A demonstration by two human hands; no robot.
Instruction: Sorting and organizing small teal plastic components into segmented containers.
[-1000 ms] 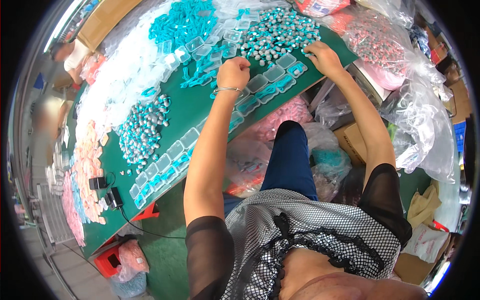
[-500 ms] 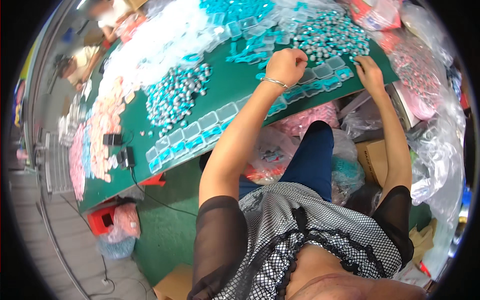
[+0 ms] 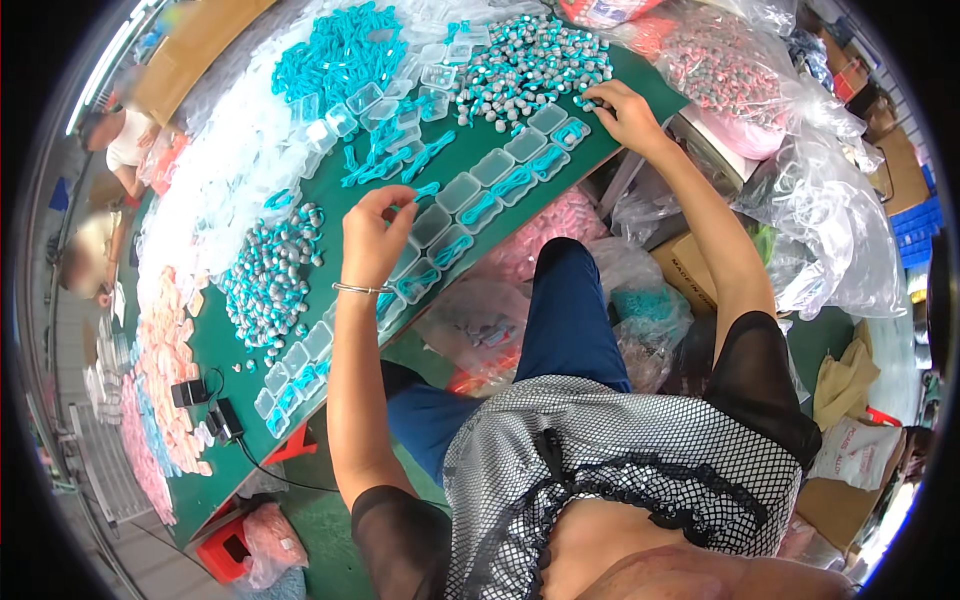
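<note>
A double line of small clear plastic boxes point(image 3: 461, 191) with lids folded back runs along the table's near edge; several hold coiled teal cords point(image 3: 513, 180). My left hand point(image 3: 378, 235), with a bracelet at the wrist, hovers over the middle of this line. Its fingers are closed in a pinch; what they hold, if anything, is hidden. A loose teal cord point(image 3: 428, 189) lies beside its fingertips. My right hand point(image 3: 628, 115) pinches a small teal-and-grey piece at the near right edge of a pile of such pieces point(image 3: 530, 65), past the last box.
Behind the boxes lie a heap of teal cords point(image 3: 340, 55) and a mass of clear plastic boxes point(image 3: 215, 165). A second teal-and-grey pile point(image 3: 270, 275) and peach pieces point(image 3: 165, 350) are at left. Bulging plastic bags point(image 3: 725, 70) crowd the right. Two people sit at the far left.
My view has turned, shifting the table leftward. My left hand has moved left along the boxes, away from the right end. My right hand stays at the pile's edge.
</note>
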